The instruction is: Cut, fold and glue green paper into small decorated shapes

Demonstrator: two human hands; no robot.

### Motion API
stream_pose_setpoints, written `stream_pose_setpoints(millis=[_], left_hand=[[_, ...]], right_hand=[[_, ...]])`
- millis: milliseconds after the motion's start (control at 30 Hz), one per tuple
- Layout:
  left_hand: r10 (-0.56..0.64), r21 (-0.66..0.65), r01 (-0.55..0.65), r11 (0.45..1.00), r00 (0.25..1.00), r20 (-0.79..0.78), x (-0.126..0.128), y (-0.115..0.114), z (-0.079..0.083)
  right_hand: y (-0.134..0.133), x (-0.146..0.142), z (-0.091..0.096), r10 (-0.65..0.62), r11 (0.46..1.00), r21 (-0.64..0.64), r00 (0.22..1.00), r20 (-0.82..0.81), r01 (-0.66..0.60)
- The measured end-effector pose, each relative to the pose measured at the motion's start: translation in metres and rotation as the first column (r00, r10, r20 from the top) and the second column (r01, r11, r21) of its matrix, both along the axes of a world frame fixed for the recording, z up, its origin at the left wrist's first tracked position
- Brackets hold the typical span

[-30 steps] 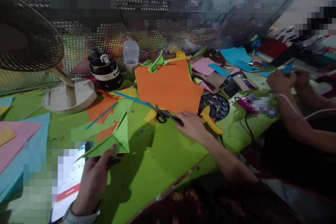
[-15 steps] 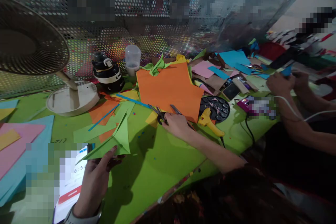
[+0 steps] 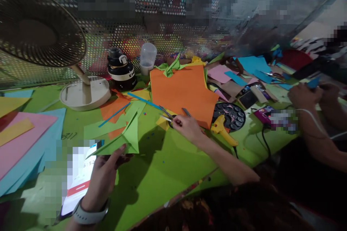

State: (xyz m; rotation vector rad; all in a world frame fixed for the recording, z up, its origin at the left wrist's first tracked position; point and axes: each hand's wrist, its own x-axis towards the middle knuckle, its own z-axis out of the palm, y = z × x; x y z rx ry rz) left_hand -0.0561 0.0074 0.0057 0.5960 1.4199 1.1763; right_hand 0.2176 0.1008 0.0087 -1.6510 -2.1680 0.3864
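Observation:
My left hand (image 3: 104,177) pinches a folded green paper (image 3: 124,141) by its lower edge, low and left of centre; a watch sits on that wrist. A phone (image 3: 77,180) lies just left of it on the table. My right hand (image 3: 187,127) is closed on the handles of black scissors (image 3: 168,115), whose blades stand apart and point left over a yellow scrap. Behind them lies a large orange sheet (image 3: 184,88).
A desk fan (image 3: 40,29) and its round base (image 3: 85,94) stand at left, with a dark bottle (image 3: 121,70) and a clear cup (image 3: 148,57) behind. A yellow glue gun (image 3: 223,130) lies by a black palette. Another person's hands (image 3: 303,95) work at right. Coloured sheets lie at left.
My right hand has slid left from beside the glue gun, gripped the scissors and lifted them with the blades spread. The left hand keeps holding the green paper.

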Motion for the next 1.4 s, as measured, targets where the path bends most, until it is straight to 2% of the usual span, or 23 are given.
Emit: stream_pose_setpoints(millis=[100,233,367,567,700,767,833,900,967,1033,1067,1167,1267,1400], left_hand=[[-0.003,0.001,0.003,1.0,1.0,-0.006,0.002,0.001,0.003],[-0.007,-0.04,0.004,0.999,0.998,-0.058,0.005,0.002,0.005],[-0.034,-0.041,0.03,0.999,0.992,-0.122,0.008,0.002,0.003],[-0.051,0.001,0.052,0.999,0.992,-0.112,0.014,0.0,0.001],[-0.024,-0.002,0.024,1.0,0.993,-0.116,0.014,-0.001,0.001],[-0.014,-0.008,0.013,1.0,0.995,-0.103,0.015,-0.001,0.001],[-0.017,-0.002,0.017,1.0,0.998,-0.066,0.015,-0.001,0.001],[-0.023,0.003,0.023,1.0,0.999,-0.041,0.016,-0.001,0.001],[-0.016,0.016,0.017,1.0,0.999,-0.041,0.017,-0.001,0.001],[0.018,0.06,-0.016,0.998,0.999,-0.039,0.018,-0.001,0.003],[0.045,0.097,-0.043,0.994,0.999,-0.026,0.019,-0.002,0.004],[0.144,0.196,-0.15,0.969,0.989,0.045,0.02,-0.001,0.006],[0.213,0.199,-0.222,0.954,0.975,0.066,0.02,0.0,0.006],[0.205,0.167,-0.216,0.962,0.975,0.08,0.021,0.0,0.004]], right_hand=[[-0.001,-0.004,-0.001,0.031,0.999,0.013,0.998,0.047,-0.031],[0.001,0.001,0.0,-0.04,0.996,0.085,0.961,0.274,0.017],[0.005,0.007,0.003,-0.008,0.999,-0.03,0.907,0.421,0.023],[0.013,0.011,0.006,-0.035,0.98,-0.17,0.927,0.373,0.105],[0.017,0.022,0.008,-0.065,0.939,-0.312,0.968,0.242,0.141],[0.014,0.028,0.011,-0.135,0.894,-0.423,0.989,0.06,0.148],[0.008,0.032,0.015,-0.211,0.831,-0.554,0.952,-0.224,0.054],[-0.002,0.03,0.02,-0.234,0.755,-0.632,0.829,-0.509,-0.175],[-0.015,0.022,0.023,-0.225,0.653,-0.632,0.691,-0.687,-0.417],[-0.028,0.01,0.023,-0.236,0.537,-0.63,0.617,-0.751,-0.561],[-0.034,0.004,0.022,-0.254,0.482,-0.644,0.609,-0.752,-0.594],[-0.049,-0.01,0.017,-0.271,0.363,-0.714,0.665,-0.696,-0.599],[-0.061,-0.017,0.014,-0.232,0.342,-0.744,0.716,-0.659,-0.574],[-0.071,-0.023,0.013,-0.13,0.397,-0.729,0.752,-0.646,-0.557]])
